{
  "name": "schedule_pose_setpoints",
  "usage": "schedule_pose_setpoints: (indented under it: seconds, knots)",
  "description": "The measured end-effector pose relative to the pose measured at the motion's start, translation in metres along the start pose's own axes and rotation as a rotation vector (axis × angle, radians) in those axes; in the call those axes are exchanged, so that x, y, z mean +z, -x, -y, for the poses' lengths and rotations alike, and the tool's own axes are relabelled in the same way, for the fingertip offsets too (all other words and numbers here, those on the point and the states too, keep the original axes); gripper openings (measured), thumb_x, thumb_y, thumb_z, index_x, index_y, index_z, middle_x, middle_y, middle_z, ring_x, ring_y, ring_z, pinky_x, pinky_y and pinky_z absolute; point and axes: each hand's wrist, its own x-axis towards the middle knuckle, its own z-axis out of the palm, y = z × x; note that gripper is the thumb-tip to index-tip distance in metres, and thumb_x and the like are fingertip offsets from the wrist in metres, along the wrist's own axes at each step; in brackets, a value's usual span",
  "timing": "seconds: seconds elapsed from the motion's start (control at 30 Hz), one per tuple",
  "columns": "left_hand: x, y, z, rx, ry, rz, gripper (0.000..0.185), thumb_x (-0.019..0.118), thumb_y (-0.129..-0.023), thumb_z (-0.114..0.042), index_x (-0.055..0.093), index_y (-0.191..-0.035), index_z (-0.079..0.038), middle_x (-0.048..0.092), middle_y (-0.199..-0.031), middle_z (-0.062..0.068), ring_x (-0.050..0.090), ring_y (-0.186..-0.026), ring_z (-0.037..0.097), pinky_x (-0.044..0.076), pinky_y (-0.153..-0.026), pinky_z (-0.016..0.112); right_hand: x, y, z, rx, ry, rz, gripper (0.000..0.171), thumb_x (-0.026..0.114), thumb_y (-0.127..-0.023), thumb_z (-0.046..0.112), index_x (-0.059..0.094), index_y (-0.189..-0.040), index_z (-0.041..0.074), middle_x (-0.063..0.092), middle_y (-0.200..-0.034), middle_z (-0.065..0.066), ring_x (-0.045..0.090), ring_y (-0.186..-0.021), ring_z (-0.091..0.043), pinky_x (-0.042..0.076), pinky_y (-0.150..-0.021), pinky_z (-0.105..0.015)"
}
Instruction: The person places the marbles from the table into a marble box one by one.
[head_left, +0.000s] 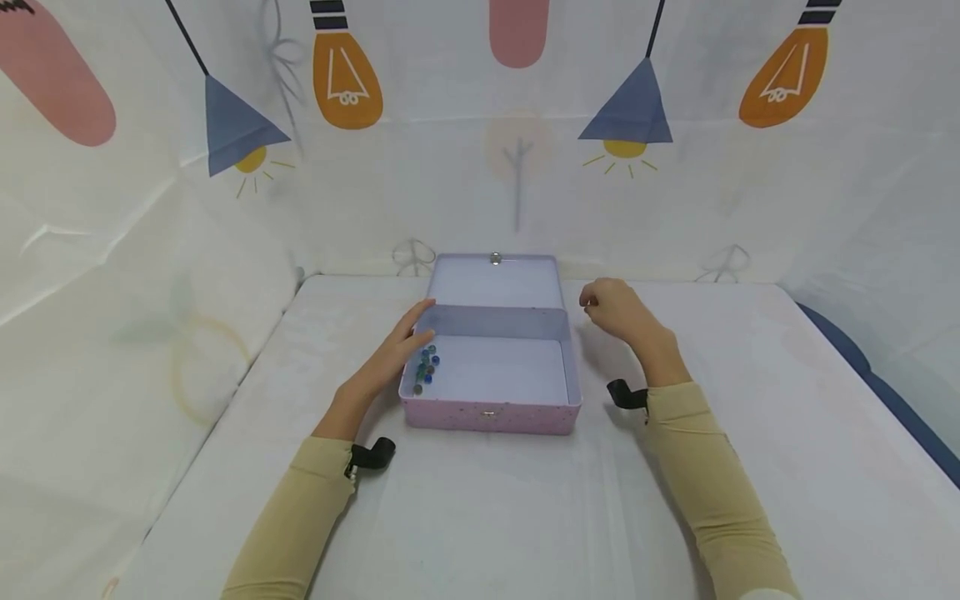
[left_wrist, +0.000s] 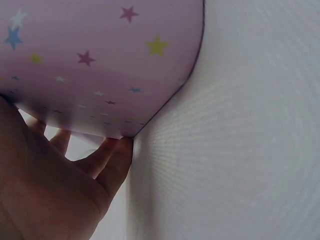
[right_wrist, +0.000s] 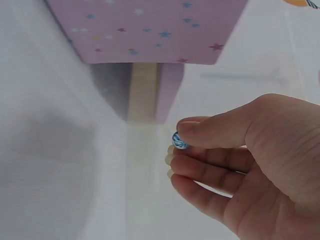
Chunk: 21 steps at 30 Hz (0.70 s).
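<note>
A lilac tin box (head_left: 491, 417) printed with small stars stands on the white table, its hinged lid (head_left: 495, 281) tipped back open. Several coloured glass marbles (head_left: 427, 365) lie together along the left side of its floor. My left hand (head_left: 386, 358) holds the box's left wall, thumb over the rim and fingers along the outside, as the left wrist view shows. To the right of the box, my right hand (head_left: 618, 310) is raised over the table. Its thumb and fingertips pinch a blue-and-white swirled marble (right_wrist: 179, 140), clearly visible in the right wrist view.
The white-covered table (head_left: 495, 517) spreads around the box. Behind it hangs a pale cloth (head_left: 450, 183) printed with lamps and bulbs. A dark blue object (head_left: 836, 337) shows beyond the table's right edge. Each wrist wears a small black camera (head_left: 372, 454).
</note>
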Motion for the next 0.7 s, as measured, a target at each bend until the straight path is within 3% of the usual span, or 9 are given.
schedule_pose_setpoints:
  seconds: [0.37, 0.7]
  knots:
    - [-0.001, -0.002, 0.001, 0.018, 0.008, 0.001, 0.062, 0.043, -0.106, -0.025, 0.015, -0.161, -0.018, 0.005, -0.169, 0.004, 0.000, -0.157, 0.027, 0.006, -0.127, 0.055, -0.029, 0.011, 0.017, -0.018, -0.082, -0.099, 0.020, 0.056, -0.094, 0.000, 0.071, -0.106, -0.004, 0.068, -0.103, -0.022, 0.063, -0.096, -0.035, 0.052, -0.086, -0.050]
    - [-0.002, -0.003, 0.004, 0.026, 0.015, 0.001, 0.061, 0.042, -0.106, -0.022, 0.016, -0.160, -0.016, 0.006, -0.169, 0.006, 0.000, -0.157, 0.031, 0.007, -0.126, 0.058, -0.042, 0.020, 0.040, -0.057, -0.101, -0.169, 0.017, 0.059, -0.093, 0.000, 0.072, -0.105, -0.001, 0.068, -0.099, -0.017, 0.062, -0.094, -0.031, 0.053, -0.085, -0.048]
